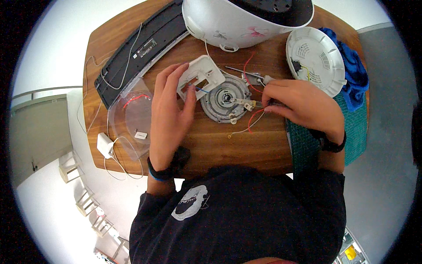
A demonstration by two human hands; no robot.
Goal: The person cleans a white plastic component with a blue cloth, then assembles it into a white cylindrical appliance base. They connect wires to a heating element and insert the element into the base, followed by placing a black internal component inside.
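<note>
Grasping a white squarish plastic panel [205,67], the left hand [169,110] is just beside a round grey metal disc [214,108]; the right hand [301,103] curls by thin red wire [251,119], its hold unclear.

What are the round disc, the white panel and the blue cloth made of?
Disc: looks like metal, dull gray with shinier ridges. White panel: probably plastic, smooth, with neat cut-outs and thin edges. Blue cloth: seems a soft, fuzzy fabric, because it bunches into folds; I can't tell which fibre.
</note>
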